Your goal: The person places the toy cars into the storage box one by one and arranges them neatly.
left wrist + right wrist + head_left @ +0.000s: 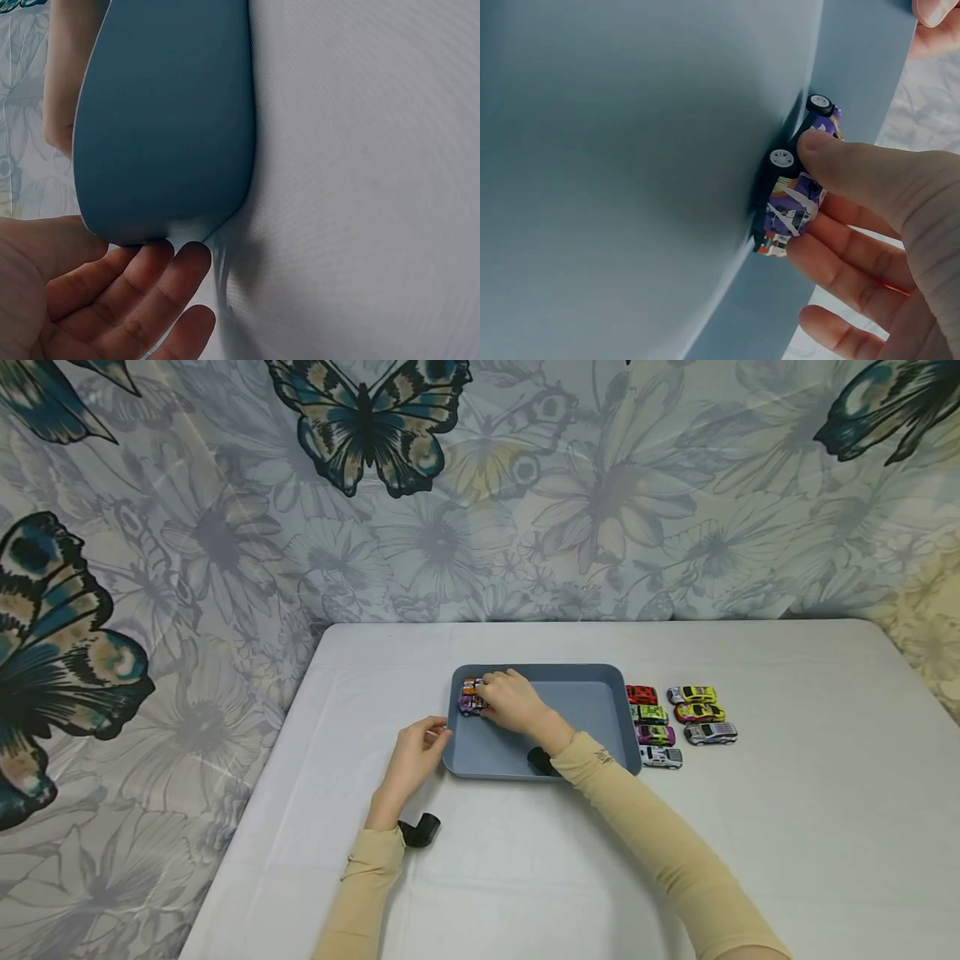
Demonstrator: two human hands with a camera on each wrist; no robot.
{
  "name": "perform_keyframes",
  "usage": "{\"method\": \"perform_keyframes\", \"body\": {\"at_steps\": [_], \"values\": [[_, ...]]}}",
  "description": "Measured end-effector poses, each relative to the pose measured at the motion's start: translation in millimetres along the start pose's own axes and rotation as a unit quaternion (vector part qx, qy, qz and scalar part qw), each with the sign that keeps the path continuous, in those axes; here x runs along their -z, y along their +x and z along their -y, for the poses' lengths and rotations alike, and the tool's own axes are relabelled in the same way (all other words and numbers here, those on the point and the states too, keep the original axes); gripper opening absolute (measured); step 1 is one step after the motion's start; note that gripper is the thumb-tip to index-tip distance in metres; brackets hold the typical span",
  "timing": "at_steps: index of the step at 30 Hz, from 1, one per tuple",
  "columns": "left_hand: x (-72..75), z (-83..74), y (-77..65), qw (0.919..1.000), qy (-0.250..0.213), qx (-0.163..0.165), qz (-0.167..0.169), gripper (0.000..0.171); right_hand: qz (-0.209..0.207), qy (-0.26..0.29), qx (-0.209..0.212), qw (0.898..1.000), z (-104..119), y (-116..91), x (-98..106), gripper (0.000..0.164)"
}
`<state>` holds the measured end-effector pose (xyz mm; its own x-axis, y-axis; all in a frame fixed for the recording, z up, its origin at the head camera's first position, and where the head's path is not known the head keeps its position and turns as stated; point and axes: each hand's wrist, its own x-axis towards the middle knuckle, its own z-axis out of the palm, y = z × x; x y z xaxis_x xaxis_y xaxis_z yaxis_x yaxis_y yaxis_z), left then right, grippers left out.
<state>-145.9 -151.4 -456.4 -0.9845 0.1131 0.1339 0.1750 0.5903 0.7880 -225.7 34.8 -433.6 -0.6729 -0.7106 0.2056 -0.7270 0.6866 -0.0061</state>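
A blue-grey tray (585,718) lies on the white table. Inside its far left corner are small toy cars, an orange one (469,686) and a purple one (471,705). My right hand (516,702) reaches over the tray from the right and pinches the purple toy car (787,202) by its sides, thumb near its wheels, against the tray wall. At the tray's left end, my left hand (415,752) holds the rim between thumb and fingers; in the left wrist view, its fingertips (193,259) meet the outer wall.
Right of the tray, several toy cars stand in a column close against its side, among them a red one (642,695) and a white one (662,757). Beyond them is a second column with yellow cars (699,713) and a silver one (710,733). Butterfly-patterned cloth (525,543) hangs behind.
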Motion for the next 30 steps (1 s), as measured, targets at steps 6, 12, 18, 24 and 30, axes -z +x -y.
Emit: {"method": "perform_keyframes", "body": {"at_steps": [6,12,18,24,30], "values": [[0.1,-0.2,0.0,1.0000,0.002,0.004,0.002,0.024,-0.007,-0.003,-0.001,1.000,1.5,1.2,-2.0,0.023],[0.6,-0.7,0.4,1.0000,0.003,0.006,0.002,0.024,-0.026,-0.002,0.006,1.000,0.6,1.0,-5.6,0.024],[0.3,-2.2,-0.4,0.9998,0.006,0.016,0.006,0.025,-0.039,0.004,0.008,0.999,-1.8,-3.5,1.3,0.026],[-0.7,-2.5,0.0,0.9999,0.001,0.013,0.002,0.025,-0.049,0.020,0.002,0.999,-9.3,-15.1,17.6,0.025],[0.3,-0.9,-0.8,0.9999,0.001,0.015,0.000,0.024,-0.077,0.014,0.009,0.997,-19.1,-31.9,36.5,0.024]]}}
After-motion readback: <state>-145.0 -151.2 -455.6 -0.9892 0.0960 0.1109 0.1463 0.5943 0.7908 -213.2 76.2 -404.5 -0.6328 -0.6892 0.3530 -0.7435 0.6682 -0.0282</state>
